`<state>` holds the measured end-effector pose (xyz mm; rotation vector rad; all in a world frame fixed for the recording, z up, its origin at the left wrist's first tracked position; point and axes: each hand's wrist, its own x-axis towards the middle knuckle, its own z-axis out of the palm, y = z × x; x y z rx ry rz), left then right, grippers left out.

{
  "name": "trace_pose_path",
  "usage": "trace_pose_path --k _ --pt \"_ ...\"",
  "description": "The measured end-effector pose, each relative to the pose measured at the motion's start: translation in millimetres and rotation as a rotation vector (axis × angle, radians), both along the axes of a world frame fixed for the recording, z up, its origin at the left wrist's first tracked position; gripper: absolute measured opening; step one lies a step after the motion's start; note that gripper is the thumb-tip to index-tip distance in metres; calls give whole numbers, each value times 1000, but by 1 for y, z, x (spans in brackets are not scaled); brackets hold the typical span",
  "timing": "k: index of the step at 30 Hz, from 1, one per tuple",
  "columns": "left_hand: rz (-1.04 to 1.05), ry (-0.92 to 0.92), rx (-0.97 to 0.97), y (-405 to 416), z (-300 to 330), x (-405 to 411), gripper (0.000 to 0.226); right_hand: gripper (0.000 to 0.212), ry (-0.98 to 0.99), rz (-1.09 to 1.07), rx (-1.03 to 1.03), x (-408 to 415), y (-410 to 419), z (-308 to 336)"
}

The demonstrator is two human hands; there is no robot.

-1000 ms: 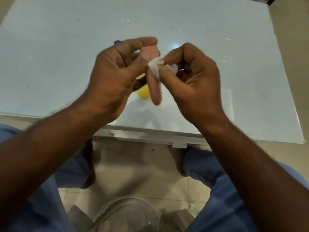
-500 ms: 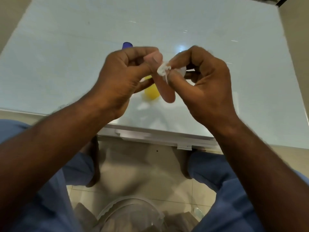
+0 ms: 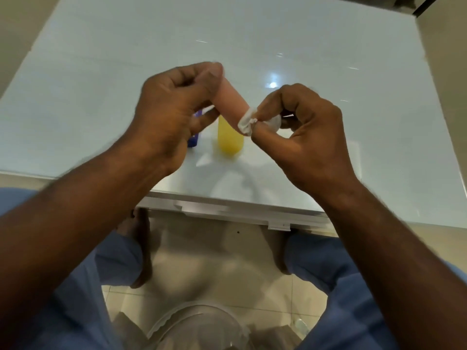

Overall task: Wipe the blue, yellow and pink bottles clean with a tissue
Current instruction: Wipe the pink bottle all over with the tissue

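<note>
Three bottles are in view, and you have the pink bottle (image 3: 231, 98) lifted above the counter (image 3: 328, 59), between your two hands. Your left hand (image 3: 174, 114) has its fingers and thumb curled tight round the bottle's upper end, so that end is hidden inside the grip. The long axis runs on a slant: from your left hand, high and farther from you, down and to the right toward your right hand (image 3: 303, 137). The lower end points at the tissue (image 3: 246, 123). Your right hand pinches that crumpled white tissue between thumb and forefinger, the other fingers curled in, and the tissue touches the bottle's lower end. More of the tissue shows bunched behind the forefinger. The yellow bottle (image 3: 230, 137) stands upright on the counter directly beneath the pink one, near the front edge. The blue bottle (image 3: 193, 137) stands just left of the yellow, mostly hidden behind your left hand, so only a sliver of it shows.
</note>
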<state>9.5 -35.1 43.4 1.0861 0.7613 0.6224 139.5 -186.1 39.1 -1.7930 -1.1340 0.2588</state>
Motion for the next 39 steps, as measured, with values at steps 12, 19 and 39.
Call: trace_pose_path --k 12,19,39 --pt "-75 -23 176 -3 -1 -4 27 8 -20 11 114 -6 -1 -5" --pt "-184 75 309 -14 -11 -7 41 9 -41 37 163 -7 -1 -6" --pt "0 -104 -101 4 -2 -1 27 11 5 -37 139 6 -4 -3"
